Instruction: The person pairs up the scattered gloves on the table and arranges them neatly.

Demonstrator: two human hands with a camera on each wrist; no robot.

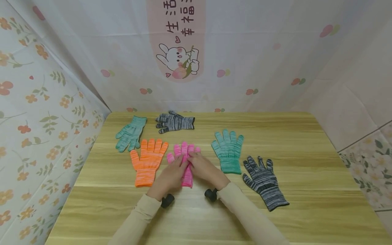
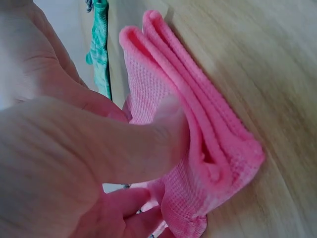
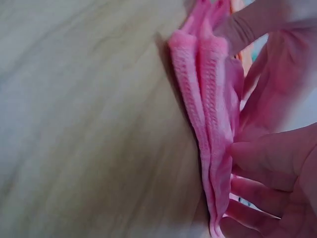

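Note:
Two pink knit gloves (image 1: 187, 178) lie one on the other in the middle of the table, fingers pointing away and cuffs toward me. Both layered cuffs show in the wrist views. My left hand (image 1: 172, 176) grips the pair from the left, its thumb (image 2: 166, 131) pressed on the upper layer close to the cuff opening. From the right side, my right hand (image 1: 206, 168) pinches the pair, with thumb and fingertips (image 3: 247, 153) at the knit fabric. Both hands meet over the palm area and hide part of it.
An orange glove (image 1: 148, 163) lies just left of the pink pair. Behind it are a green glove (image 1: 131, 133) and a grey-black glove (image 1: 175, 121). To the right lie another green glove (image 1: 228, 153) and another grey-black glove (image 1: 264, 183). A printed curtain (image 1: 260, 58) hangs behind the table.

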